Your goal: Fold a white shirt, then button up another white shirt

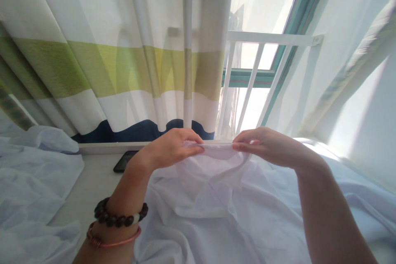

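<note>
A white cloth (216, 210) spreads in loose folds in front of me, its far edge lifted between my hands. My left hand (175, 148) pinches that edge between thumb and fingers. A short way to the right, my right hand (262, 146) pinches the same edge, and the strip between them hangs slightly slack. On my left wrist are a dark bead bracelet (116, 219) and a thin reddish bangle (117, 242). The cloth's full shape and its near end are out of sight.
A dark phone-like object (125, 161) lies on the pale surface (95, 177) left of my left hand. More white cloth (31, 181) is heaped at the far left. Beyond stand a striped curtain (139, 66), a white railing (275, 39) and a green-framed window (253, 77). A white wall rises right.
</note>
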Tool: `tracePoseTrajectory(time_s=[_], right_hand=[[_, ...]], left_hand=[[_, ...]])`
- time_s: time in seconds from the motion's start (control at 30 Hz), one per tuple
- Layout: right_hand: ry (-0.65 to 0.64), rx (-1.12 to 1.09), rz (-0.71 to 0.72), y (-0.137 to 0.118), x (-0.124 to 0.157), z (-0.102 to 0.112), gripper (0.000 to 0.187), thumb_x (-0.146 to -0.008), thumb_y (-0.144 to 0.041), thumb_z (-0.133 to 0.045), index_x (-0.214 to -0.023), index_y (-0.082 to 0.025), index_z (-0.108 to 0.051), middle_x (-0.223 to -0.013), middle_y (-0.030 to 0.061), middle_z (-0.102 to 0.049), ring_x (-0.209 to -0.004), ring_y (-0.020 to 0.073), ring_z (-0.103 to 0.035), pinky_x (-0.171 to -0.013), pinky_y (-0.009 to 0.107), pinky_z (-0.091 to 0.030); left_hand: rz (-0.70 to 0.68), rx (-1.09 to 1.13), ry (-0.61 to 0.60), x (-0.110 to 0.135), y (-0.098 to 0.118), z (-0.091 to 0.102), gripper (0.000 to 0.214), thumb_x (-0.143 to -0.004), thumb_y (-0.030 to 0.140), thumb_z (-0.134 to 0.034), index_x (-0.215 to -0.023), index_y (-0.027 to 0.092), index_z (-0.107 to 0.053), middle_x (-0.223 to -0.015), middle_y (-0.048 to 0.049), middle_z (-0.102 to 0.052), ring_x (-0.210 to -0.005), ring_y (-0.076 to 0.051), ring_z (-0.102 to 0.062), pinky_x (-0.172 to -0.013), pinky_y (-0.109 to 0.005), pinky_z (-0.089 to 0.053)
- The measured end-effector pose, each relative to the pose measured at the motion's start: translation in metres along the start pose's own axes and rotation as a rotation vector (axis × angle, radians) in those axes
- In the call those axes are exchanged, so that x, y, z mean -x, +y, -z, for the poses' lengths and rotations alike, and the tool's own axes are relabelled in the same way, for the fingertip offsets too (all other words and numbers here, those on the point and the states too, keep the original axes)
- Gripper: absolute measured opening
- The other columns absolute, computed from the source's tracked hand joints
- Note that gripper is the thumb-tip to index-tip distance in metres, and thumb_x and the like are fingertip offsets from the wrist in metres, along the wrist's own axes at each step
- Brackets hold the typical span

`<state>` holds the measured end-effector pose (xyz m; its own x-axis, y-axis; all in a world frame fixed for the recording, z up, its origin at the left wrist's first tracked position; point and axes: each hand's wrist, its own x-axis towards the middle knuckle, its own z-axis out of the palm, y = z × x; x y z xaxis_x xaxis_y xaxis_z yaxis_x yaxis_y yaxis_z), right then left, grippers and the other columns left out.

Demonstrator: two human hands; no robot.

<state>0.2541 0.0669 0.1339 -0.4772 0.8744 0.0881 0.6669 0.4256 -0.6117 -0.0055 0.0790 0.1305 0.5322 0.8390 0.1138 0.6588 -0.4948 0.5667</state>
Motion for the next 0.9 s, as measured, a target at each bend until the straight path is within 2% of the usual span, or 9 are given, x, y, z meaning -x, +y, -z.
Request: tracePoseTrajectory(time_s=[0.1,0.23,0.33,0.43,0.6,0.77,0.9], right_hand=[[-0.003,0.024,0.001,-0.001,0.001,0.000,0.037,-0.087,-0.049,-0.052,-0.093,-0.019,-0.074,-0.095,0.0067,-0.072,-0.088,0.0233,-0.063,-0.078,0.033,-0.046],[-0.013,0.095,-0.035,-0.006,0.001,-0.004,0.038,-0.088,-0.053,-0.049,-0.096,-0.023,-0.071,-0.100,0.0045,-0.071,-0.091,0.0223,-0.063,-0.074,0.031,-0.046],[0.048,0.119,0.011,-0.013,-0.002,-0.012,0.038,-0.081,-0.058,-0.056,-0.099,-0.026,-0.068,-0.106,0.0030,-0.069,-0.095,0.0228,-0.062,-0.076,0.031,-0.046],[0.117,0.138,0.078,-0.021,-0.008,-0.024,0.036,-0.074,-0.055,-0.066,-0.097,-0.027,-0.066,-0.106,0.0019,-0.068,-0.099,0.0233,-0.061,-0.079,0.032,-0.046],[0.153,0.170,0.116,-0.028,-0.017,-0.035,0.014,-0.083,-0.036,-0.060,-0.086,-0.024,-0.068,-0.088,0.0016,-0.072,-0.084,0.0199,-0.064,-0.070,0.029,-0.046],[0.167,0.189,0.183,-0.028,-0.018,-0.034,0.021,-0.089,-0.030,-0.054,-0.082,-0.023,-0.072,-0.082,0.0018,-0.073,-0.075,0.0174,-0.064,-0.066,0.027,-0.043],[0.157,0.219,0.200,-0.028,-0.018,-0.034,0.022,-0.090,-0.027,-0.053,-0.084,-0.022,-0.073,-0.081,0.0018,-0.073,-0.072,0.0163,-0.062,-0.064,0.026,-0.041]], left_hand=[[-0.065,-0.024,0.019,-0.001,0.001,-0.001,0.023,-0.084,0.038,-0.056,-0.088,0.021,-0.071,-0.100,-0.0003,-0.066,-0.093,-0.016,-0.060,-0.080,-0.021,-0.042],[-0.031,-0.042,-0.006,-0.002,0.005,-0.002,0.024,-0.083,0.040,-0.057,-0.093,0.023,-0.072,-0.089,0.0019,-0.069,-0.083,-0.015,-0.062,-0.071,-0.020,-0.042],[-0.019,-0.049,-0.006,-0.001,0.008,-0.002,0.024,-0.082,0.041,-0.059,-0.091,0.023,-0.072,-0.082,0.0032,-0.070,-0.077,-0.014,-0.062,-0.067,-0.019,-0.042],[-0.016,-0.071,0.001,-0.001,0.009,-0.003,0.025,-0.083,0.041,-0.056,-0.088,0.022,-0.073,-0.078,0.0040,-0.070,-0.073,-0.013,-0.061,-0.063,-0.018,-0.040],[-0.070,-0.111,-0.011,-0.001,0.007,-0.004,0.033,-0.087,0.044,-0.051,-0.089,0.020,-0.074,-0.076,0.0023,-0.069,-0.071,-0.013,-0.060,-0.060,-0.019,-0.038],[-0.119,-0.136,-0.011,-0.001,0.008,-0.004,0.032,-0.089,0.039,-0.048,-0.086,0.019,-0.073,-0.075,0.0017,-0.069,-0.069,-0.012,-0.059,-0.060,-0.019,-0.038],[-0.105,-0.096,0.033,-0.001,0.008,-0.005,0.026,-0.087,0.039,-0.053,-0.089,0.021,-0.072,-0.083,0.0012,-0.071,-0.076,-0.014,-0.062,-0.067,-0.020,-0.043]])
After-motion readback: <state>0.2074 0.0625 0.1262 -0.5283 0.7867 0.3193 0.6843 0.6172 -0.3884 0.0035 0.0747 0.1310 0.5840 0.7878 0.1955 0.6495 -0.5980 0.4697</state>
